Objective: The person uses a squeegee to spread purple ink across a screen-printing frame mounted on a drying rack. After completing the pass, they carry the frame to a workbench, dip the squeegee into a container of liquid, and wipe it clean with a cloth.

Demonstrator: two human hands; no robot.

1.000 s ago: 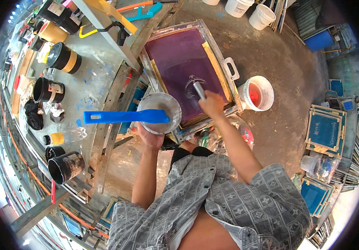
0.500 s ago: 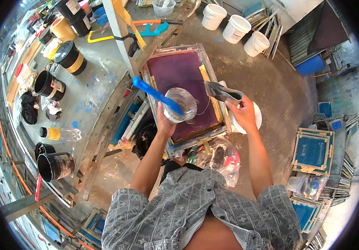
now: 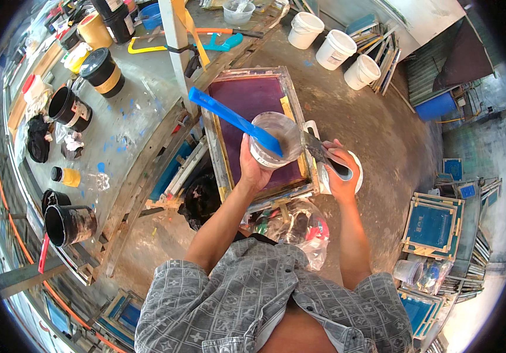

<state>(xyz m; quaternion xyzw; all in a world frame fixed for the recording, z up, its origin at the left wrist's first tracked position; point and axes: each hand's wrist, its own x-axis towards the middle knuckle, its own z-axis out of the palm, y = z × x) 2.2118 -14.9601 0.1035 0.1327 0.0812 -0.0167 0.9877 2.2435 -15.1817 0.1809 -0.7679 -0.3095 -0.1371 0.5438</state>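
Note:
My left hand (image 3: 255, 169) is closed around a clear plastic tub (image 3: 269, 157), raised over a screen-printing frame. A blue spatula (image 3: 229, 115) leans in the tub, its blade inside and its handle sticking out to the upper left. My right hand (image 3: 343, 177) grips a short, smeared metal scoop coater (image 3: 316, 148), whose far end is at the tub's right rim; whether they touch I cannot tell. Below lies the wooden-edged screen frame (image 3: 291, 82) with purple mesh (image 3: 241, 94). The tub and my left hand cover part of the mesh.
A white bucket (image 3: 357, 167) stands partly behind my right hand. On the left, a worktable (image 3: 129, 112) carries black tubs (image 3: 70, 226), bottles and a hacksaw (image 3: 223, 42). White buckets (image 3: 336, 50) line the floor ahead. Blue-mesh screens (image 3: 432, 223) lean at right.
The tub and spatula have moved right, toward the scoop coater. My right hand has lowered and turned, and the coater now points at the tub's rim. The view has shifted slightly.

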